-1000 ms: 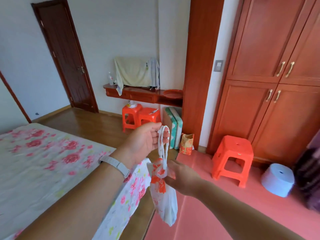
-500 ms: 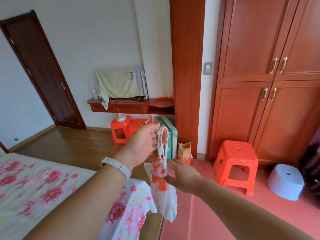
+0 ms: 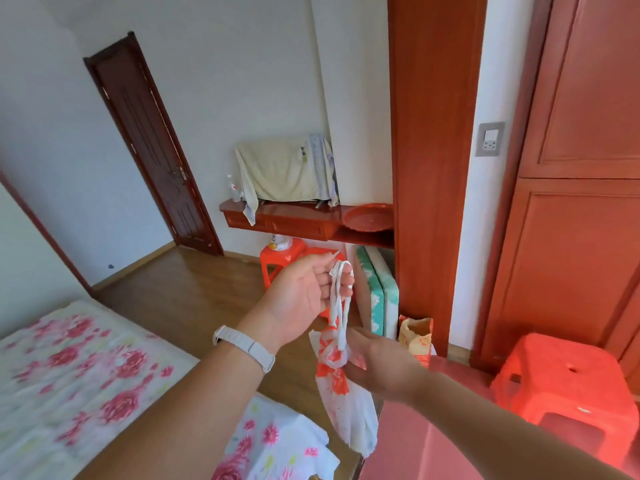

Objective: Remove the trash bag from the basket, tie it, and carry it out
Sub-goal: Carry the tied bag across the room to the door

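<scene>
Left hand (image 3: pixel 304 292) pinched the trash bag (image 3: pixel 346 393) handle loops, fingers curled. Right hand (image 3: pixel 377 368), at 5 o'clock from it, pinched the knot.

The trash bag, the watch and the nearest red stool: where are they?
trash bag (image 3: pixel 349 407), head view, on its white body.
watch (image 3: pixel 246 346), head view, on its pale strap.
red stool (image 3: pixel 568 372), head view, on its seat.

Two hands, the left hand (image 3: pixel 299 292) above the right hand (image 3: pixel 377 367), hold one plastic bag (image 3: pixel 343 393). Three red stools: one stool (image 3: pixel 568 386) right of the grip, two stools (image 3: pixel 282 258) behind it. One bed (image 3: pixel 79 375) sits left, one door (image 3: pixel 152 143) beyond.
</scene>
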Tool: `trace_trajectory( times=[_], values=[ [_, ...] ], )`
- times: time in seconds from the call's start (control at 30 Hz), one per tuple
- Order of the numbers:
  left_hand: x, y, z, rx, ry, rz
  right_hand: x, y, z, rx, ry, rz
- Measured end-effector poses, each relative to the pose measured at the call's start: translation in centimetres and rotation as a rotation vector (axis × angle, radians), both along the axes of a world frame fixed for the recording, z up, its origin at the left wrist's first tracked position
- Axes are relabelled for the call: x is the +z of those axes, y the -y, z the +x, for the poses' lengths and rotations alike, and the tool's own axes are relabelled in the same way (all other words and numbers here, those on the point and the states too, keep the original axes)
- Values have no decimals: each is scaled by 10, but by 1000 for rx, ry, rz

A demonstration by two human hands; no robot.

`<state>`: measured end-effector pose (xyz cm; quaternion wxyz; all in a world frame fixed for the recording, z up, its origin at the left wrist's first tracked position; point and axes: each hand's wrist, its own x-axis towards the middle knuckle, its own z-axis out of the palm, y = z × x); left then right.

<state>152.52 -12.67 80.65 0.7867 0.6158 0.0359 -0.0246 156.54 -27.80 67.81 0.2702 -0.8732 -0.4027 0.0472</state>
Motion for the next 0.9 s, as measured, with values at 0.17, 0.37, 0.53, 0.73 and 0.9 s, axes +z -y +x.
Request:
trace_trajectory(
  times=[0.17, 0.37, 0.53, 0.73, 0.9],
  values=[
    [8, 1, 58, 39, 24, -2, 7, -2, 74, 24, 23, 41],
    [4, -32, 125, 41, 41, 49, 4, -30, 158, 25, -15, 28],
    [-21, -80, 192, 58, -1, 9, -20, -69, 215, 9, -153, 12],
    [-43, -145, 284, 43, -2, -77, -38, -142, 293, 2, -199, -10],
    [-30, -212, 344, 35, 7, -75, -21, -215, 362, 48, -131, -43]
  ],
)
